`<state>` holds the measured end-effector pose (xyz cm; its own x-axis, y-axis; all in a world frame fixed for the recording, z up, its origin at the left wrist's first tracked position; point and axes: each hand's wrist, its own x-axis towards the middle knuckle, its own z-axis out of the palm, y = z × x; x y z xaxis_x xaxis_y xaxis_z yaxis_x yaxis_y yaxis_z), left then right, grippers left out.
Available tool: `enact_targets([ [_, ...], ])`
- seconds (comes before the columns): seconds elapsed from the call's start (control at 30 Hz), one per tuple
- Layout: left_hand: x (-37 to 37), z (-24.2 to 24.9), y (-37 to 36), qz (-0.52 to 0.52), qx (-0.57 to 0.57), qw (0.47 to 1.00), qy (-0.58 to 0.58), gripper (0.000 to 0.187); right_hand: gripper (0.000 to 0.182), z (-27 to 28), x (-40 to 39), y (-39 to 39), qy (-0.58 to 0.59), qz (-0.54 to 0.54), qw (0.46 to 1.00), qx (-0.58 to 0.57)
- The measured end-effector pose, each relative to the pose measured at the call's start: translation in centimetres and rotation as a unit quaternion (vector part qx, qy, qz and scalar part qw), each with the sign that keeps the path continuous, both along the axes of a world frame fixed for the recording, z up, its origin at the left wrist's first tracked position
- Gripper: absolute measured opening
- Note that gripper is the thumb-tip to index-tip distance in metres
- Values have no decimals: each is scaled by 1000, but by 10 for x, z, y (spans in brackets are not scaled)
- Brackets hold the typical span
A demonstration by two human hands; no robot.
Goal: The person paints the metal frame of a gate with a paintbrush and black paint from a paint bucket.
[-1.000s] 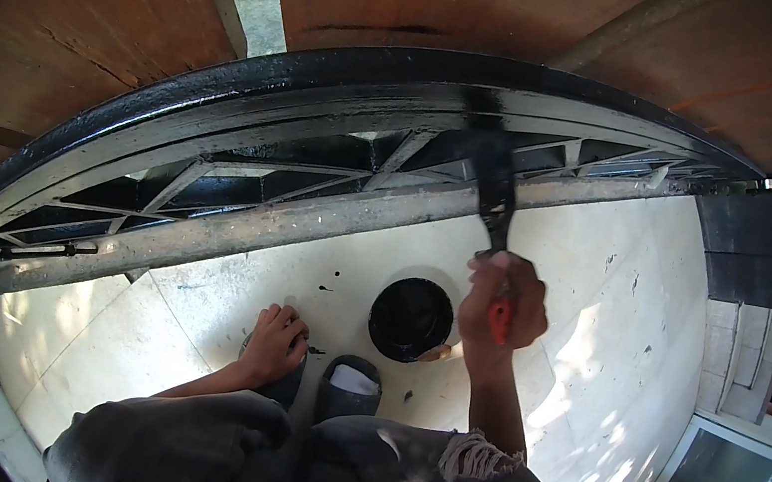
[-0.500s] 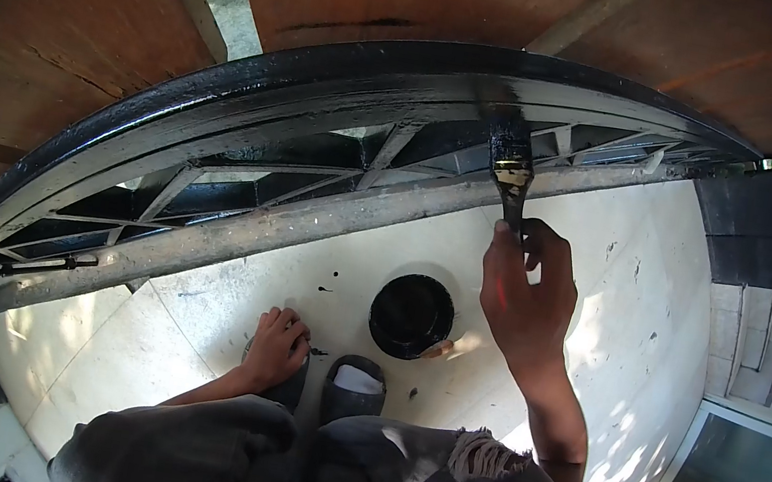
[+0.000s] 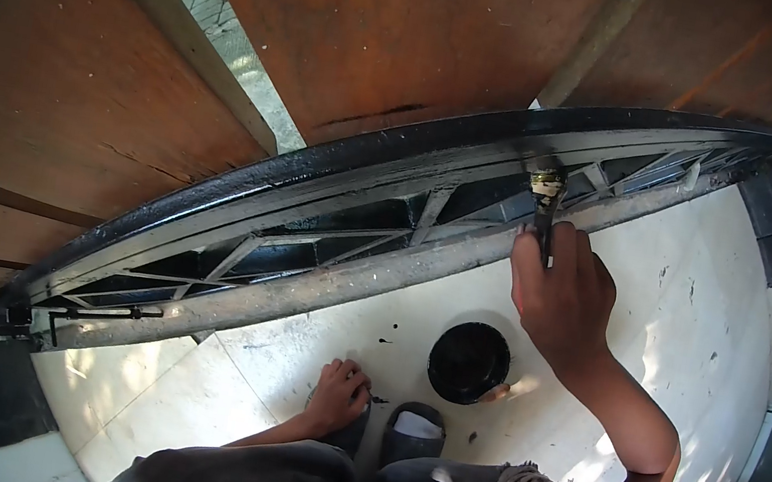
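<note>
My right hand [image 3: 564, 295] is closed around the handle of a paintbrush [image 3: 546, 194]. Its dark bristles press against the grey inner face of the gate's lower metal rail [image 3: 398, 167], partly hidden by wet-looking black there. Loosely bent, my left hand [image 3: 341, 397] rests by my left slipper, with nothing visible in it. On the floor between my feet and the gate stands a round black paint container [image 3: 470, 355], and a small brownish object [image 3: 494, 393] sits at its lower right edge.
Reddish-brown panels [image 3: 389, 30] rise above the rail. Metal lattice [image 3: 305, 240] lies beneath it, then a speckled bar [image 3: 319, 281] along the pale tiled floor [image 3: 662, 285]. Black spots mark the tiles near my slippers [image 3: 417, 430]. A bolt [image 3: 106, 316] is at the left.
The brush has moved lower on the rail face, its bristles now pressed nearer the surface. The whole view has shifted, so the container and my feet appear farther right and lower.
</note>
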<state>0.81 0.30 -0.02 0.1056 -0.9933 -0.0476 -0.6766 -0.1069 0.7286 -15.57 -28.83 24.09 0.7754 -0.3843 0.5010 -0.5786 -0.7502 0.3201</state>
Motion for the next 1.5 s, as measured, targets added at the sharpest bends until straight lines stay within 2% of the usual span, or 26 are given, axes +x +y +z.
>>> enact_targets([
  [0.13,2,-2,0,-8,-16,1000,-3,10,11,22,-6,31,-37,-76,996,13],
  [0.2,0,-2,1,2,-20,1000,2,10,12,15,-10,19,-70,-47,996,10],
  [0.27,-1,-1,2,0,-19,1000,2,9,11,-2,-13,12,-8,-17,999,-31],
  [0.33,-1,-3,0,-1,-9,1000,-4,9,14,0,-15,18,5,-34,999,-23],
  [0.4,1,-3,1,-2,-13,1000,4,9,15,2,-22,15,-85,-12,996,13],
  [0.47,3,-2,0,-4,-14,1000,18,9,13,-8,-23,3,-84,6,996,9],
  [0.53,1,1,0,-6,-8,1000,6,9,9,-23,-29,-3,-30,40,999,-10],
  [0.6,-2,0,0,-4,-7,1000,16,9,10,-20,-32,7,-21,11,1000,16],
  [0.67,-1,-1,-1,-4,-8,1000,20,9,10,-20,-35,13,-94,7,995,25],
  [0.73,0,-2,1,7,-12,1000,19,10,10,-21,-29,10,-103,-9,994,23],
  [0.8,-1,-4,1,6,4,1000,24,9,10,-25,-20,4,-104,15,994,-12],
  [0.93,-1,0,0,-2,-11,1000,12,10,11,-31,-27,16,-128,-14,991,36],
  [1.03,0,-5,-1,0,-5,1000,17,10,11,-34,-23,8,-154,-12,988,26],
  [1.13,-5,-4,4,-2,5,1000,9,9,12,-37,-17,-5,-125,-8,992,33],
  [1.27,0,-5,1,-8,-5,1000,1,9,18,-31,-16,15,-210,-33,977,31],
  [1.47,-1,-1,3,3,-1,1000,5,9,20,-38,-12,1,-200,-10,979,29],
  [1.5,2,-2,4,4,-7,1000,2,9,20,-36,-17,7,-230,-11,973,33],
])
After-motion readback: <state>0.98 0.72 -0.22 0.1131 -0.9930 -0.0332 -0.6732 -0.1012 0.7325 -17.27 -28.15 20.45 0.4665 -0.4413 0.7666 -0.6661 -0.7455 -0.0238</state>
